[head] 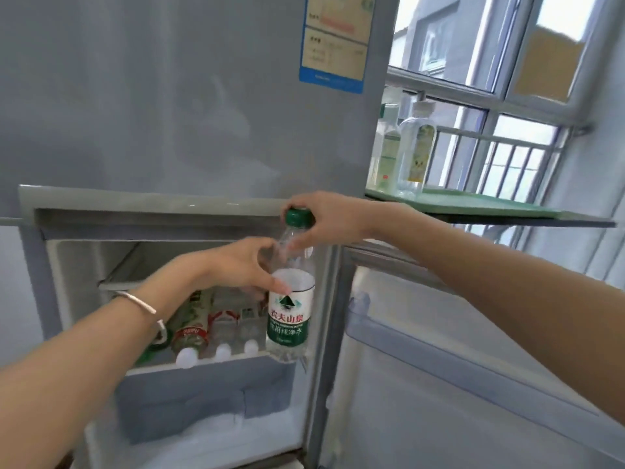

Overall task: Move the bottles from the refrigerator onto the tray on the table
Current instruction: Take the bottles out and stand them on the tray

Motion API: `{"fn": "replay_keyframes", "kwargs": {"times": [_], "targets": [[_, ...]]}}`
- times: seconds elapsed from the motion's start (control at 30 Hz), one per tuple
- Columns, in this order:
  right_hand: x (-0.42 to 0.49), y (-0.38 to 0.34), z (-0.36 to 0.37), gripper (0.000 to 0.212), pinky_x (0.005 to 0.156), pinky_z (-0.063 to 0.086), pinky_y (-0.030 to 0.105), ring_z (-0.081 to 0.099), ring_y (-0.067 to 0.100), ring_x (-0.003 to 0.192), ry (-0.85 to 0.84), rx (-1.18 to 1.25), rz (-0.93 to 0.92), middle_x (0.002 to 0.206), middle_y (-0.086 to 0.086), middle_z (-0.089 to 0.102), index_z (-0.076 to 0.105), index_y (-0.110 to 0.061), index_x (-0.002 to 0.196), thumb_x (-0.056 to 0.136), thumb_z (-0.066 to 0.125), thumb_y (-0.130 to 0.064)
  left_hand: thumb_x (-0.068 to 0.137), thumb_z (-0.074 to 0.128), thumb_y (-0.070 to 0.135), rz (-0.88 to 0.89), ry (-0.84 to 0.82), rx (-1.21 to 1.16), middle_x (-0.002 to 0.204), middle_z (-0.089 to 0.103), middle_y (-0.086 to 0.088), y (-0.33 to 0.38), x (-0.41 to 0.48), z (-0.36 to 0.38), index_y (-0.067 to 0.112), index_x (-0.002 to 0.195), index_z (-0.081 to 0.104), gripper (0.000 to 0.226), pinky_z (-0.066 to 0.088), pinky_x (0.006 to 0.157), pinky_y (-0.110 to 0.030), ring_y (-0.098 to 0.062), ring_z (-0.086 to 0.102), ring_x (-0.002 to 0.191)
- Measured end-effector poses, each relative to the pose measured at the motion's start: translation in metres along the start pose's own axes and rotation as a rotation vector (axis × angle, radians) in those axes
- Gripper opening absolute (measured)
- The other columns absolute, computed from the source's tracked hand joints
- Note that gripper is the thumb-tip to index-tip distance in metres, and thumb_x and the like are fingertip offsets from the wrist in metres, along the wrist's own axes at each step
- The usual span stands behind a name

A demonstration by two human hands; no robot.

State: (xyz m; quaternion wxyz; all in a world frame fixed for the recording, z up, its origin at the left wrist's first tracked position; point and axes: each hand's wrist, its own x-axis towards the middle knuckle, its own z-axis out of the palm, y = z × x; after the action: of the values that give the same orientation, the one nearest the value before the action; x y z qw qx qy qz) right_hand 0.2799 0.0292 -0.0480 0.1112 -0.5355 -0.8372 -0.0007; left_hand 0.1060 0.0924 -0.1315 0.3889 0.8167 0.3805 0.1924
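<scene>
While the refrigerator (176,214) compartment stands open in the head view, a green-capped water bottle (291,299) is held upright at the right front edge of the shelf, its long axis vertical. It's pinched at the cap by the right hand (324,218), fingers closed around it from above, and the left hand (247,265) is curled against the neck and shoulder, thumb and fingers touching the plastic, so both hands are clamped on it. The tray (473,203) is up and to the right, past the fridge's side, so the right hand is probably the better placed one for the carry. Two clear bottles (411,147) are already parked at the tray's left end, so the free space looks to be further right. More bottles (209,330) are lying on their sides on the shelf, caps toward the front edge. The open door (473,350) is swung out below the carry path, so it shouldn't be bumped, by the looks of it.
</scene>
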Motion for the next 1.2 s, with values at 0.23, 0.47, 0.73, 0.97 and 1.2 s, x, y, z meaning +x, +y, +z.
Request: {"fn": "replay_keyframes", "kwargs": {"times": [0.23,0.47,0.73,0.97,1.2], "targets": [[-0.07,0.054,-0.096,0.094,0.082,0.055,0.027,0.066,0.02,0.099,-0.121,0.475,0.227,0.119,0.01,0.065,0.04,-0.021,0.136,0.057,0.083,-0.048,0.065,0.082,0.035,0.172,-0.119,-0.153,0.11,0.073,0.006,0.1,0.007,-0.022,0.022,0.119,0.059,0.06,0.06,0.067,-0.031,-0.018,0.072,0.098],[-0.095,0.112,-0.127,0.063,0.073,0.05,0.023,0.06,0.013,0.084,0.017,0.641,0.177,0.109,0.007,0.065,0.056,-0.022,0.123,0.066,0.08,-0.033,0.078,0.071,0.046,0.42,0.179,-0.165,0.107,0.073,-0.008,0.223,0.057,-0.012,0.014,0.12,0.056,0.054,0.06,0.065,-0.03,-0.022,0.074,0.09],[-0.09,0.218,-0.142,0.019,0.073,0.049,0.021,0.059,0.014,0.081,0.393,0.679,0.432,0.092,0.005,0.067,0.065,-0.005,0.102,0.086,0.067,-0.015,0.098,0.05,0.034,0.325,0.207,-0.39,0.102,0.056,-0.008,0.267,0.163,0.061,0.01,0.131,0.044,0.041,0.061,0.068,-0.031,-0.017,0.061,0.083],[-0.044,0.282,-0.112,0.043,0.091,0.052,0.035,0.059,0.027,0.104,0.505,0.625,0.614,0.112,0.015,0.06,0.056,0.003,0.118,0.085,0.071,-0.019,0.1,0.031,0.049,0.157,0.055,-0.281,0.151,0.036,-0.015,0.261,0.234,0.103,0.011,0.148,0.029,0.061,0.035,0.112,-0.047,-0.03,0.038,0.137],[-0.012,0.309,-0.103,0.03,0.099,0.046,0.056,0.062,0.038,0.105,0.542,0.548,0.69,0.111,0.028,0.063,0.056,0.014,0.112,0.095,0.052,-0.01,0.099,0.03,0.052,0.077,0.073,-0.282,0.157,0.025,-0.015,0.262,0.261,0.11,0.01,0.152,0.019,0.068,0.034,0.112,-0.041,-0.028,0.029,0.143]]}}
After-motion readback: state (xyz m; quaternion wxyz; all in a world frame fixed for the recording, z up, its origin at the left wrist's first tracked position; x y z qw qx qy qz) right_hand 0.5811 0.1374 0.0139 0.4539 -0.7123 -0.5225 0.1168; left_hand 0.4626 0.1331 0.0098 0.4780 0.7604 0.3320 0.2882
